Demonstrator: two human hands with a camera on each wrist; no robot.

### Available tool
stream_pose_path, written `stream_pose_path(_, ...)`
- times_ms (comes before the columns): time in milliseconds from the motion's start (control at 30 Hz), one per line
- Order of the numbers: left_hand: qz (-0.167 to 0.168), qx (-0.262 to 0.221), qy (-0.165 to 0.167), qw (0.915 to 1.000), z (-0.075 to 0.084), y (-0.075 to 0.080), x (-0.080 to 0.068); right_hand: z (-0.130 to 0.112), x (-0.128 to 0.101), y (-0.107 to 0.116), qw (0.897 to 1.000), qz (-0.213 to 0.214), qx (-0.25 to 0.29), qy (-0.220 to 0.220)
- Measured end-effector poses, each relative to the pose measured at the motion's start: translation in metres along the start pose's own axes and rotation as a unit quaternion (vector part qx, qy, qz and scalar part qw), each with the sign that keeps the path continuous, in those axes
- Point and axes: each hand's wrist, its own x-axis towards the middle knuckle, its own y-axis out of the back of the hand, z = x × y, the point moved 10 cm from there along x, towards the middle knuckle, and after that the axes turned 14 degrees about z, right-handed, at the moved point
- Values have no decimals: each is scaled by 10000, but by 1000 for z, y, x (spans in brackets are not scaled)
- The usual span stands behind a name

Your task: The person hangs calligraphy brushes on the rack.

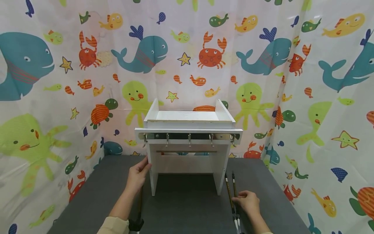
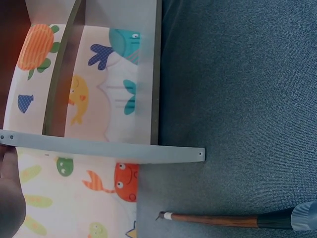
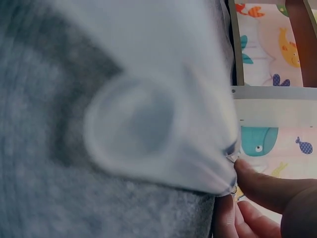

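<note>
A white shelf unit (image 1: 190, 124) with a metal hook rail stands centrally in the head view. My left hand (image 1: 136, 175) touches the outside of its left side panel (image 1: 153, 167), fingers fairly straight, thumb near the front edge. No fingertips show on the panel's inner face. To the shelf's right, two slim brushes (image 1: 234, 188) with pale heads lie side by side. My right hand (image 1: 249, 203) pinches the right one by its handle with thumb and fingers. In the right wrist view a blurred whitish, translucent thing (image 3: 143, 124) hides much of what these fingers (image 3: 265, 186) hold.
Another brush (image 2: 218, 220) with a wooden handle and a dark, thick end lies left of the shelf. The grey table surface (image 1: 184, 208) lies under everything. A curtain (image 1: 181, 81) printed with sea animals stands behind and on both sides.
</note>
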Motion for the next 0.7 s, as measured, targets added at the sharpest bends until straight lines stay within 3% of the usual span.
stream_pose_path(400, 11, 37, -110, 9999, 1, 1, -1, -13, -4, 7, 9988, -25, -352, 333)
stream_pose_path(700, 4, -85, -57, 9999, 1, 0, -2, -10, -3, 7, 9994, -77, -310, 113)
